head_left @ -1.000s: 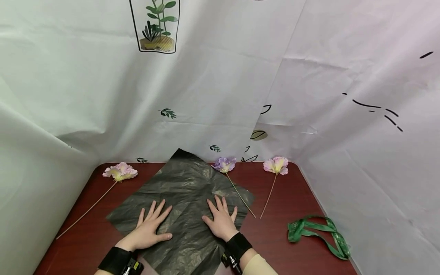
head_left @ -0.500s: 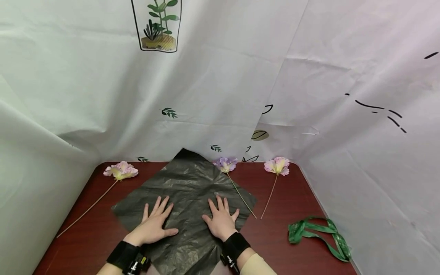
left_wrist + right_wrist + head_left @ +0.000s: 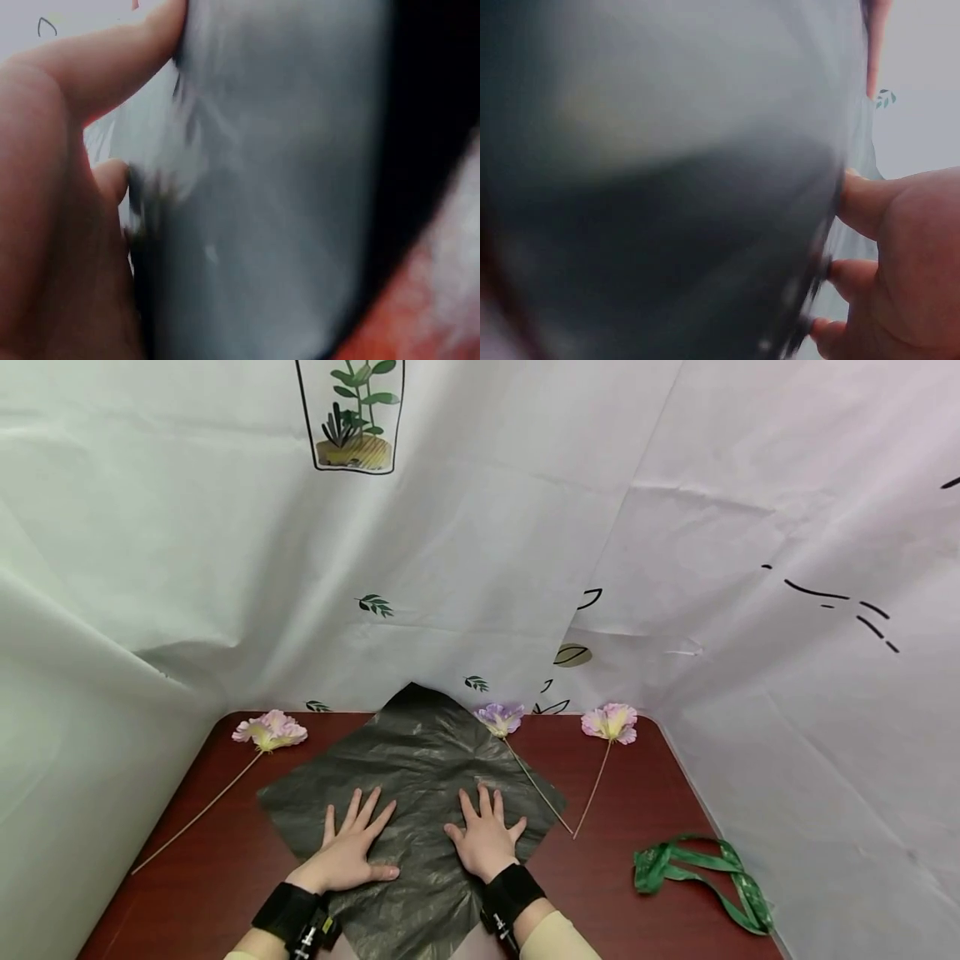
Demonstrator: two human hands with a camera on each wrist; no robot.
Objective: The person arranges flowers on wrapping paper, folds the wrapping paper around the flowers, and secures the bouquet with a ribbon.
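A creased black sheet (image 3: 420, 760) of thin wrapping material lies turned like a diamond on the table, its far corner bent up at the backdrop. My left hand (image 3: 348, 852) rests on its left part with fingers spread. On the right part lies my right hand (image 3: 486, 837), fingers also spread and straight. Both wrist views show the dark sheet up close and blurred, with the left thumb (image 3: 112, 60) and the right fingers (image 3: 862, 202) against it. A purple flower (image 3: 501, 718) lies across the sheet's right edge, its stem pointing toward the front right.
One pink flower (image 3: 270, 731) with a long stem lies at the table's back left, another pink-yellow flower (image 3: 610, 723) at the back right. A green ribbon (image 3: 701, 872) lies looped near the right edge of the red-brown table (image 3: 202, 893). White printed cloth (image 3: 480, 543) encloses the back and sides.
The black sheet's left part and far corner have shifted to the right, with my left hand moving right on it. The right hand stays nearly in place. The whole view drifts slightly.
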